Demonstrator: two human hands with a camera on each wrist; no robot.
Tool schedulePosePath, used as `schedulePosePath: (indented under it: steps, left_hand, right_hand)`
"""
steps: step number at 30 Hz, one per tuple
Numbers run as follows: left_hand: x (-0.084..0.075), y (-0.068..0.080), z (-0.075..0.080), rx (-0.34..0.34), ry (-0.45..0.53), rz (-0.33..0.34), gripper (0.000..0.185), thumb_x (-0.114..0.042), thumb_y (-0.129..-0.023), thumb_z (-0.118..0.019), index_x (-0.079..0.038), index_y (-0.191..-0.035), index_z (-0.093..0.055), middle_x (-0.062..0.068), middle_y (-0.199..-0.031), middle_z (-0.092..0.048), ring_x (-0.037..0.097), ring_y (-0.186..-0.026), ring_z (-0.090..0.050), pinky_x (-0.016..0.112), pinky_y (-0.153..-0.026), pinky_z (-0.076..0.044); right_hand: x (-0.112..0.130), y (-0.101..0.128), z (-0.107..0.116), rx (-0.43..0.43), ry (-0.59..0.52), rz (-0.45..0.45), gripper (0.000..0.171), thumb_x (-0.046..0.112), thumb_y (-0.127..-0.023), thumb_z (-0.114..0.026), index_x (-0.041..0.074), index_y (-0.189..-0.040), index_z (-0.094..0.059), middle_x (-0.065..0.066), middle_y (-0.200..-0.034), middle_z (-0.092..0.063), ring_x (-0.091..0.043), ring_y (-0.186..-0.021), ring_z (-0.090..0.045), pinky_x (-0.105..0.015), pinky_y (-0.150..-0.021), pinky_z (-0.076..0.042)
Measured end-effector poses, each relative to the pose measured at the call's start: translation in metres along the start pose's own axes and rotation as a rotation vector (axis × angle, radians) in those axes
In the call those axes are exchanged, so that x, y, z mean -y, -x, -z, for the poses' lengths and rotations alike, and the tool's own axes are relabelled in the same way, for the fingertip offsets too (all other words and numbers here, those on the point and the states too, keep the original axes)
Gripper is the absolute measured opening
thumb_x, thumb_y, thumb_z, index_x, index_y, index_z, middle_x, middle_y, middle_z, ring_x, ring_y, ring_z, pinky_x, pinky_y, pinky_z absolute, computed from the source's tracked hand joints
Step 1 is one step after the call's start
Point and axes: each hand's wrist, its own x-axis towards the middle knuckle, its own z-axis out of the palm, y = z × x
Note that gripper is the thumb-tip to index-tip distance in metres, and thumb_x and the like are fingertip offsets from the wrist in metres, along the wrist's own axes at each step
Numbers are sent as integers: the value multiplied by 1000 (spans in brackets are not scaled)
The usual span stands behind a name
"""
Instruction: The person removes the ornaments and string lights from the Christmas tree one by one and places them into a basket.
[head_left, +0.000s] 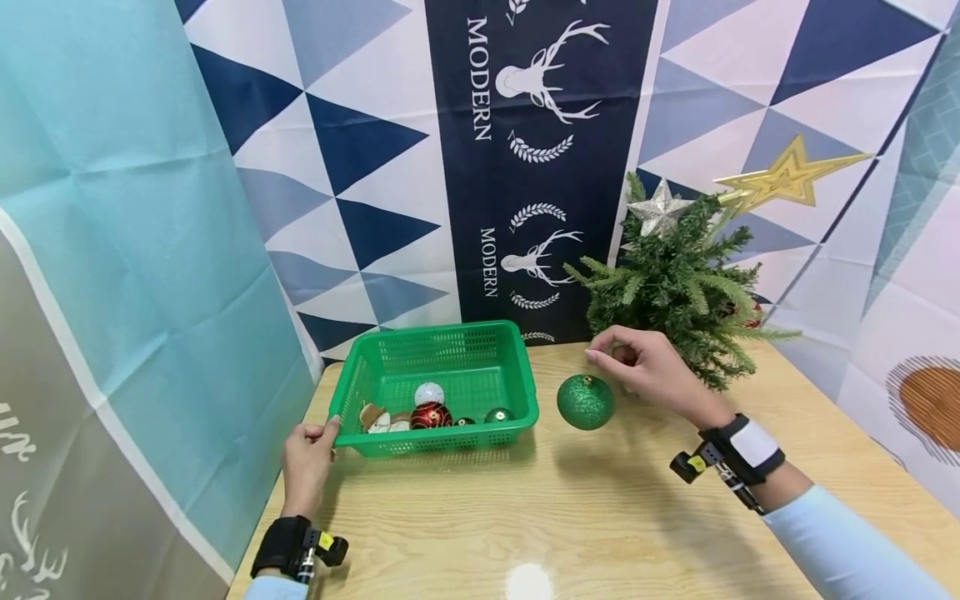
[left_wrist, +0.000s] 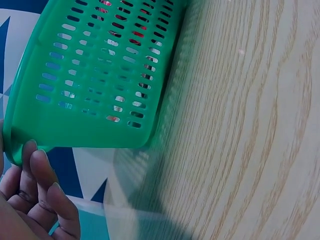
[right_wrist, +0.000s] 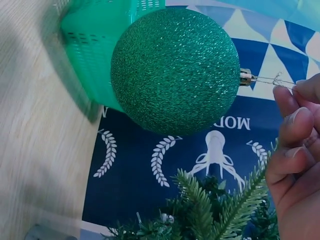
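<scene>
A glittery green Christmas ball (head_left: 585, 402) hangs from my right hand (head_left: 651, 367), above the table between the basket and the small tree. In the right wrist view, thumb and forefinger pinch the thin hanging loop (right_wrist: 272, 80) over the ball's metal cap (right_wrist: 245, 77). My left hand (head_left: 309, 467) grips the near left corner of the green plastic basket (head_left: 435, 442), with fingertips (left_wrist: 42, 162) under its rim in the left wrist view. Inside the basket lie a red ball (head_left: 431, 415), a white ball (head_left: 430, 393), a smaller green ball (head_left: 498, 414) and brown-and-white ornaments (head_left: 378, 419).
A small Christmas tree (head_left: 675, 283) stands at the right rear of the wooden table (head_left: 480, 517). It carries a silver star (head_left: 660, 208), a gold star (head_left: 795, 177) and a red ball (head_left: 752, 315) partly hidden by branches. Patterned cloth (head_left: 375, 167) rises behind the table.
</scene>
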Motion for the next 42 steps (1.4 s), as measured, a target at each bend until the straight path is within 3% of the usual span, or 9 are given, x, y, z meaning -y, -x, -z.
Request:
schedulePosePath:
  steps: [8,17,21,27,32,42]
  left_hand:
    - [0,1,-1,-9,-6,-2,32,-31,-104,-64,-1,-99,-54,8,-83,-57,38,-76,-63,31,-59,-48]
    - [-1,-1,-2,-13,-6,16,32,-32,-104,-65,-1,-99,-54,8,-83,-57,26,-68,-62,33,-60,-51]
    - [-1,-1,-2,-11,-11,13,34,-33,-104,-65,-1,-99,-54,8,-82,-58,27,-69,-63,36,-62,-53]
    - [0,-1,-2,-18,-16,16,32,-31,-104,-65,-2,-98,-53,7,-81,-57,26,-68,-62,36,-61,-52]
    - [1,-2,-1,-7,-6,13,33,-32,-104,-65,-1,-99,-54,8,-82,-57,25,-67,-61,33,-60,-50]
    - [3,-4,0,-1,12,3,33,-32,-103,-66,-2,-99,-55,9,-82,-58,34,-71,-63,31,-59,-49]
  right_hand:
    - [4,-5,-7,44,-89,-40,10,12,-102,-68,20,-106,-70,3,-72,-67,-13,-42,-45,-28,-40,-38]
    - [3,-10,-15,86,-117,-50,6,24,-103,-68,21,-107,-71,-3,-76,-69,-15,-45,-47,-29,-42,-40]
    - [5,-13,-21,87,-112,-56,10,27,-103,-67,18,-107,-71,-5,-78,-72,-13,-45,-48,-28,-43,-41]
    - [8,-21,-32,77,-99,-26,11,29,-103,-67,20,-106,-71,-4,-72,-70,-9,-44,-44,-26,-44,-36]
    - [6,-25,-39,58,-75,23,9,25,-103,-67,18,-106,-71,5,-60,-60,-8,-44,-41,-25,-44,-32]
    - [10,-31,-45,47,-40,58,4,28,-104,-66,29,-106,-69,9,-54,-50,-9,-43,-42,-26,-43,-34]
